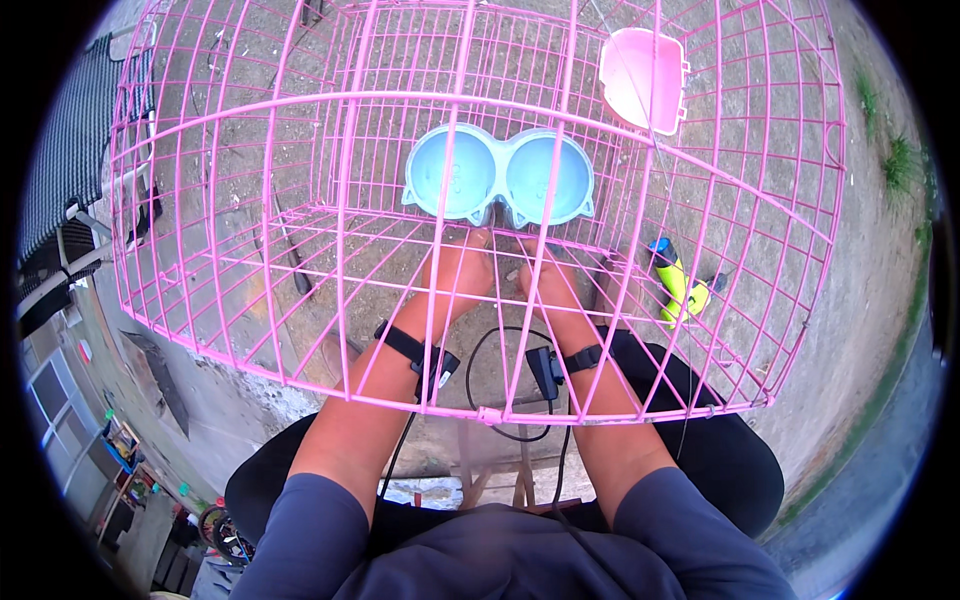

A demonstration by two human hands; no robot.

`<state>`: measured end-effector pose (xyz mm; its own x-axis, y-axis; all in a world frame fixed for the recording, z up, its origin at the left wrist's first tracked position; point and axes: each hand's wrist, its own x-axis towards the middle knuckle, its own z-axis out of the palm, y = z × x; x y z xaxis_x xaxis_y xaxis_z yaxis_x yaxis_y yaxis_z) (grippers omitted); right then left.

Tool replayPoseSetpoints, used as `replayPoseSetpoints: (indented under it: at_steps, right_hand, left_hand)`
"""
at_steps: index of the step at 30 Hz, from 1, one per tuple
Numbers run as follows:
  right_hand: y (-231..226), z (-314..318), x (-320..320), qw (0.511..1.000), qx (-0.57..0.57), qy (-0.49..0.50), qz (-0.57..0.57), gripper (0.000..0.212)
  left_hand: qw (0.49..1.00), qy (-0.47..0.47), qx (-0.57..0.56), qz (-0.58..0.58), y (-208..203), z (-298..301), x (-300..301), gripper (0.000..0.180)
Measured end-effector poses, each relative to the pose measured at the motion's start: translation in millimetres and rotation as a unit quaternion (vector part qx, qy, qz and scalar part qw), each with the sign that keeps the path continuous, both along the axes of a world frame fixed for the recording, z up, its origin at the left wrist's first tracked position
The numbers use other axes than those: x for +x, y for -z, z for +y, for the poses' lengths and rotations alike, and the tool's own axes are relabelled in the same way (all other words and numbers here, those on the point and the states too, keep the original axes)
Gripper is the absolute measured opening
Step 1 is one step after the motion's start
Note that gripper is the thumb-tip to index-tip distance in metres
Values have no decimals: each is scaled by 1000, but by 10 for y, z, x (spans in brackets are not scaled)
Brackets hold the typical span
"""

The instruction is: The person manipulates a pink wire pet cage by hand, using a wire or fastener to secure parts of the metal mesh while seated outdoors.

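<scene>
Blue 2-cup dish (pixel 498 172) shows through pink cage (pixel 400 96), near left hand (pixel 465 263) and right hand (pixel 552 281); whether fingers clamp anything, I cannot tell.

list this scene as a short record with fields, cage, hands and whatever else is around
structure: pink wire cage
bowls: light blue double bowl, seen through the wires
left hand: left hand just below the bowl; grip unclear
right hand: right hand beside it; grip unclear
upper right: pink container
right: yellow-green and blue object, kind unclear
wrists: black straps on both
</scene>
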<state>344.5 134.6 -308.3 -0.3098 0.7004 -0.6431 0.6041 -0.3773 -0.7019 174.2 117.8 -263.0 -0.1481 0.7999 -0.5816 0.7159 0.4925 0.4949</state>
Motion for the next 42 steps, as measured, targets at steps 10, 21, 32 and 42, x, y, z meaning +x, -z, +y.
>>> replayPoseSetpoints:
  at_steps: [10, 21, 32, 42]
  right_hand:
    - [-121, -20, -252, 990, 90, -73, -77, 25]
    - [12, 74, -277, 988, 65, -127, -53, 20]
    - [134, 143, -300, 983, 91, -157, 1, 17]
    - [-12, 136, -284, 986, -133, -10, 97, 24]
  left_hand:
    - [998, -1, 55, -2, 225, -91, 70, 18]
    - [999, 16, 35, -4, 155, -65, 107, 16]
    - [999, 40, 10, 17, 23, -87, 84, 22]
    - [999, -12, 12, 32, 106, -362, 172, 20]
